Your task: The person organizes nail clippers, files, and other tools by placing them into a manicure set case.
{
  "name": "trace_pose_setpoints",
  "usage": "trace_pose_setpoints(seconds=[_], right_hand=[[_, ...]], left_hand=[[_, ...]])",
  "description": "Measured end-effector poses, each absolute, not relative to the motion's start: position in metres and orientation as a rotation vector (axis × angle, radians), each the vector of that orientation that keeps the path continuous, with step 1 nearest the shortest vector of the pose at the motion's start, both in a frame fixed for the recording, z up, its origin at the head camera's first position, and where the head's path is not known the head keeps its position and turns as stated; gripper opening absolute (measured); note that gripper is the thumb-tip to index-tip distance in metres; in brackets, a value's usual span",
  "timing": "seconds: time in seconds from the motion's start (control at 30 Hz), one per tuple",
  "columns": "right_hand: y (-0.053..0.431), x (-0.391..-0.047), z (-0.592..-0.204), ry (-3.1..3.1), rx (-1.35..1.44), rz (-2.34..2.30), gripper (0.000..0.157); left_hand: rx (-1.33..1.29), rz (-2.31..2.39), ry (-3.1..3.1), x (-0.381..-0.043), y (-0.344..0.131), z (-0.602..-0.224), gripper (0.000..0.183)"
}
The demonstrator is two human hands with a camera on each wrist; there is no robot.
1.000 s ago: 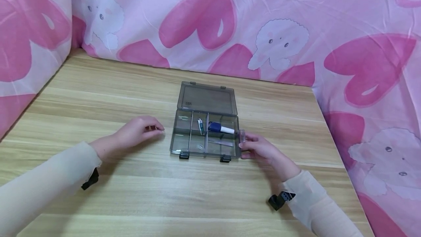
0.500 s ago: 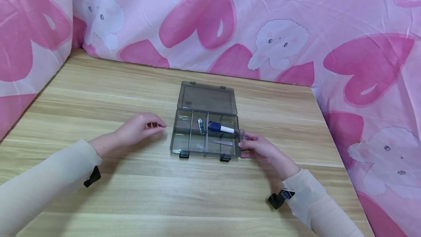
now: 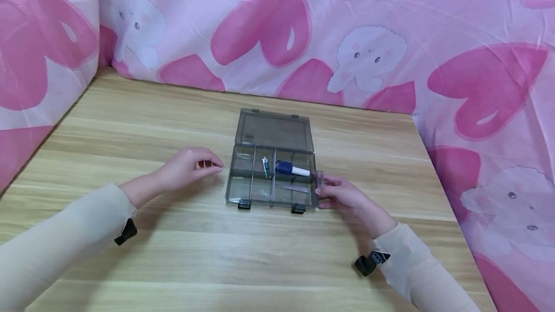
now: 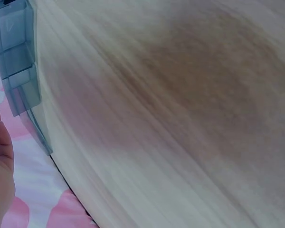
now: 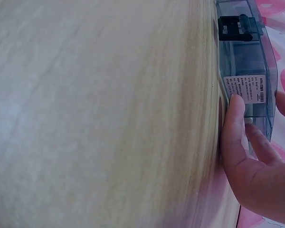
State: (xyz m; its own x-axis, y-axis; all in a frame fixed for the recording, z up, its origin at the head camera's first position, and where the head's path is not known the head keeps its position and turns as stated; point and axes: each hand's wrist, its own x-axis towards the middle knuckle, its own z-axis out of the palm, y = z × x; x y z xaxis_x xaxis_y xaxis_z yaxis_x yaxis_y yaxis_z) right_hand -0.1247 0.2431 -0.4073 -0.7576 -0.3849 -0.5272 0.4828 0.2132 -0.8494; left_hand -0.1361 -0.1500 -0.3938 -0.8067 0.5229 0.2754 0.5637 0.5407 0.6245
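Note:
A smoky clear compartment box [image 3: 240, 189] lies on the table, its lid [image 3: 275, 131] folded back. My right hand [image 3: 344, 194] grips its right side, thumb at the rim; in the right wrist view, the right hand [image 5: 256, 161] has a finger along the wall beside a white label [image 5: 247, 89]. A small clear piece [image 3: 320, 177] shows at the right fingertips. My left hand [image 3: 188, 170] holds nothing, fingers loosely bent, just left of the box. Inside the box are a nail clipper [image 3: 266, 166], a dark blue bottle with a white cap [image 3: 292, 168] and a thin pale strip [image 3: 291, 187].
Two black latches, the left latch [image 3: 244, 204] and the right latch [image 3: 298, 208], hang at the box's front edge. A pink patterned cloth [image 3: 377, 8] borders the wooden table [image 3: 217, 259] at the back and sides. Both wrists carry small black cameras.
My left hand has drifted slightly right, toward the box. The right hand stays at the box's side, and the box's contents look unchanged.

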Motion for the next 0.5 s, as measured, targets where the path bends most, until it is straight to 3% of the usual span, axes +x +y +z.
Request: trace_pose_setpoints(seconds=[0.5], right_hand=[[0.244,-0.124,-0.407,1.818,0.115,-1.616,0.066]], left_hand=[[-1.087,-1.164,-2.674,-0.137,-0.123,-0.379,0.010]])
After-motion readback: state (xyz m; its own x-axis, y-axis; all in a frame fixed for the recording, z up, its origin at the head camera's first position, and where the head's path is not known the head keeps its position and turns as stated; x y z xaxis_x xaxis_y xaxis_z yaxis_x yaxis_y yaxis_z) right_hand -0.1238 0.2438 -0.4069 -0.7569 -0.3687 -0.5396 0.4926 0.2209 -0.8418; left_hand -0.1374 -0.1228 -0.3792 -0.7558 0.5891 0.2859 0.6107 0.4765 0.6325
